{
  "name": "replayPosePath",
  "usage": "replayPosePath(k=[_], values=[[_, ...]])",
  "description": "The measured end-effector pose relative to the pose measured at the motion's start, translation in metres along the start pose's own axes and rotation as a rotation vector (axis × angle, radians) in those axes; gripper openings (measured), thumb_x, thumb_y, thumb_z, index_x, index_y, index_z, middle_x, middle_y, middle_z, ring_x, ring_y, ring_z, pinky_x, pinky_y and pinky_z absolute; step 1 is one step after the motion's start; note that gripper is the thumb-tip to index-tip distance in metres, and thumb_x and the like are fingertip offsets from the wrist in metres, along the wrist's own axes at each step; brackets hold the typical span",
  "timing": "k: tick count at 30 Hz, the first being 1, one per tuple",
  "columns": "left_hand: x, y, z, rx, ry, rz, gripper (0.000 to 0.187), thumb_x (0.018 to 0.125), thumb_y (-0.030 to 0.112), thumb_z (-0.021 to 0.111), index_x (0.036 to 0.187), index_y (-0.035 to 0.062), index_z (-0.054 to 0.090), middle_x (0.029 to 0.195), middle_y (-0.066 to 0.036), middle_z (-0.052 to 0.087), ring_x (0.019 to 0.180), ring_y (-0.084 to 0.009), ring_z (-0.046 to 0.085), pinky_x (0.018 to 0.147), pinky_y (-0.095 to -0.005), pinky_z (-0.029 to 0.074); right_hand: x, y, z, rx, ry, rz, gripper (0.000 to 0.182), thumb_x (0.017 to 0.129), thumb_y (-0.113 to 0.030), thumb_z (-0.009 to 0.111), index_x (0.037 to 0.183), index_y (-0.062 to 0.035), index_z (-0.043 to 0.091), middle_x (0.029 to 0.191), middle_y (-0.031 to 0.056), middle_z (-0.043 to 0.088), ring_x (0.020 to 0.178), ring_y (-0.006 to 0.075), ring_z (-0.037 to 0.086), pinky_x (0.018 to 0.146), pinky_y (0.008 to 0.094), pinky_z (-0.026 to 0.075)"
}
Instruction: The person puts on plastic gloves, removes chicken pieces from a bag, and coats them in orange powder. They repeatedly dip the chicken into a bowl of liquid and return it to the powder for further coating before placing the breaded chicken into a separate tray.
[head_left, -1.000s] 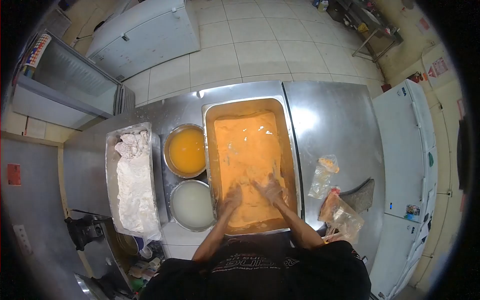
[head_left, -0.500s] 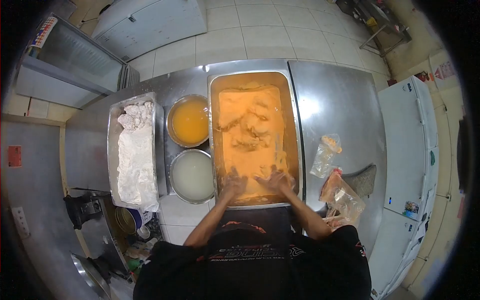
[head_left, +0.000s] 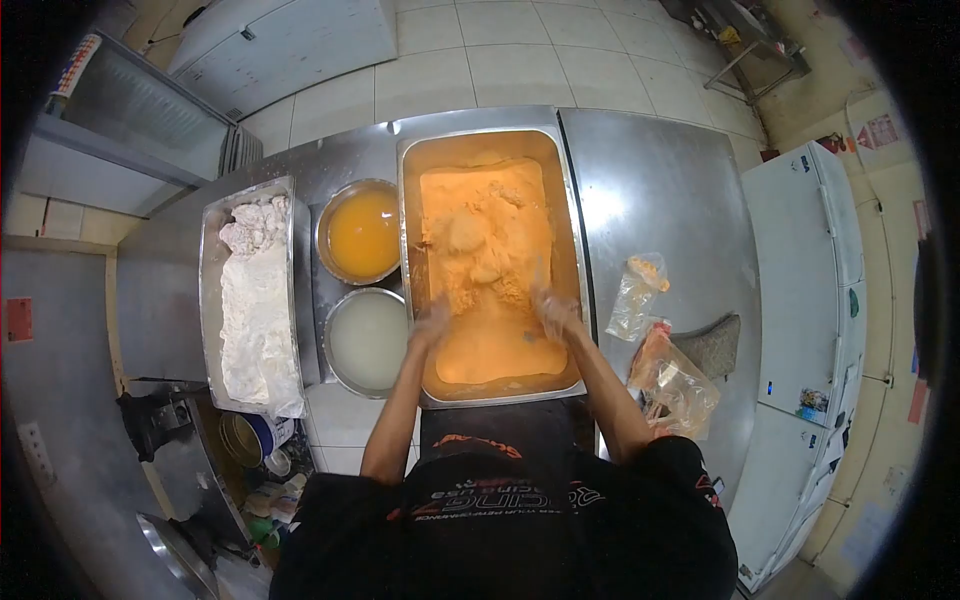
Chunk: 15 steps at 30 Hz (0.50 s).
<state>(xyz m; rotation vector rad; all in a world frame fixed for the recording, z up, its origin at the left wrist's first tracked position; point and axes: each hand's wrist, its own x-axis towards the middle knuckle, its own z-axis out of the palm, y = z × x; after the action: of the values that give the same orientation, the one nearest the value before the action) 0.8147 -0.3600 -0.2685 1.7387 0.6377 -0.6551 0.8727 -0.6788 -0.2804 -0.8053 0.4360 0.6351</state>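
Note:
A deep metal pan [head_left: 410,160] holds a thick bed of orange powder [head_left: 500,350], with coated lumps [head_left: 467,235] heaped in its middle. By the left wall of this pan is my left hand [head_left: 433,322], smeared by motion at the near side of the heap. My right hand [head_left: 555,312] is at the pan's right side, also blurred, with its fingers towards the powder. Whether either hand has anything in its fingers is hidden by the blur.
Left of the pan stand a bowl of orange liquid [head_left: 363,232] and a bowl of cloudy liquid [head_left: 366,343]. Farther left is a tray of white flour [head_left: 255,320] with coated pieces. Plastic bags [head_left: 675,385] and a grey cloth [head_left: 710,347] lie on the right.
My hands have moved apart and forward, from the near end of the pan to its two sides. The powder heap has shifted, and coated lumps now show on top. The view has shifted slightly.

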Motion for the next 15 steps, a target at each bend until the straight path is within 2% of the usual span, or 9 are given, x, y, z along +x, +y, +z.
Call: replayPosePath(k=[1,2,5,9,11,12,14,15], values=[[-0.019,-0.004,0.015,0.263,0.031,-0.001,0.067,0.092,0.057,0.033,0.127,0.0001,0.041,0.117,-0.019,0.053,0.080,-0.0252,0.061,0.056,-0.0380,0.053,-0.007,0.027,-0.029,0.238,-0.048,-0.017,0.053,0.088,-0.040,0.046,0.128,-0.0050,0.045,0.111,0.0121,0.057,0.092,0.0220,0.059,0.069,0.0385,0.050],[-0.041,0.000,0.033,0.437,0.045,-0.002,0.065,0.092,0.054,0.034,0.126,0.0004,0.042,0.116,-0.018,0.053,0.080,-0.0248,0.061,0.056,-0.0378,0.053,-0.015,0.060,-0.054,0.449,-0.140,0.061,0.050,0.089,-0.037,0.045,0.126,-0.0047,0.047,0.107,0.0116,0.059,0.088,0.0212,0.060,0.066,0.0371,0.050],[-0.057,0.002,0.072,0.495,0.065,-0.036,0.058,0.090,0.047,0.037,0.124,0.0014,0.045,0.112,-0.016,0.055,0.080,-0.0238,0.061,0.058,-0.0372,0.053,0.004,0.120,-0.099,0.685,-0.632,0.451,0.033,0.089,-0.025,0.047,0.114,-0.0046,0.053,0.105,0.0086,0.060,0.084,0.0195,0.060,0.062,0.0325,0.048],[-0.027,0.033,0.026,-0.139,-0.097,-0.092,0.048,0.088,0.038,0.041,0.120,0.0028,0.049,0.106,-0.014,0.057,0.081,-0.0224,0.061,0.060,-0.0364,0.052,0.026,0.082,-0.009,-0.169,-0.594,-0.307,0.023,0.083,-0.016,0.055,0.101,-0.0029,0.058,0.090,0.0096,0.062,0.081,0.0194,0.061,0.062,0.0320,0.048],[-0.028,0.048,0.000,-0.303,-0.168,-0.110,0.044,0.087,0.034,0.043,0.119,0.0035,0.051,0.103,-0.013,0.058,0.081,-0.0217,0.061,0.061,-0.0360,0.052,0.010,0.045,0.037,-0.369,-0.561,-0.482,0.020,0.082,-0.014,0.057,0.098,-0.0025,0.059,0.087,0.0099,0.062,0.080,0.0194,0.062,0.062,0.0318,0.048],[-0.030,0.048,-0.008,-0.295,-0.187,-0.111,0.042,0.087,0.031,0.044,0.118,0.0038,0.052,0.102,-0.012,0.058,0.081,-0.0214,0.061,0.061,-0.0358,0.052,-0.010,0.012,0.067,-0.799,-0.308,-0.466,0.018,0.080,-0.013,0.057,0.095,-0.0028,0.060,0.084,0.0095,0.062,0.078,0.0183,0.061,0.061,0.0314,0.048],[-0.033,0.035,-0.005,-0.130,-0.163,-0.090,0.038,0.086,0.027,0.046,0.116,0.0045,0.053,0.099,-0.011,0.059,0.082,-0.0207,0.061,0.062,-0.0354,0.052,-0.019,0.003,0.066,-1.211,-0.027,-0.440,0.016,0.078,-0.012,0.058,0.092,-0.0032,0.060,0.081,0.0090,0.061,0.076,0.0171,0.060,0.061,0.0310,0.047],[-0.033,0.025,0.004,0.027,-0.127,-0.073,0.036,0.086,0.024,0.047,0.115,0.0049,0.054,0.098,-0.010,0.060,0.082,-0.0203,0.061,0.063,-0.0352,0.052,-0.016,0.022,0.035,-0.971,-0.040,-0.047,0.016,0.079,-0.015,0.058,0.091,-0.0045,0.060,0.084,0.0073,0.061,0.076,0.0161,0.059,0.062,0.0304,0.047]])
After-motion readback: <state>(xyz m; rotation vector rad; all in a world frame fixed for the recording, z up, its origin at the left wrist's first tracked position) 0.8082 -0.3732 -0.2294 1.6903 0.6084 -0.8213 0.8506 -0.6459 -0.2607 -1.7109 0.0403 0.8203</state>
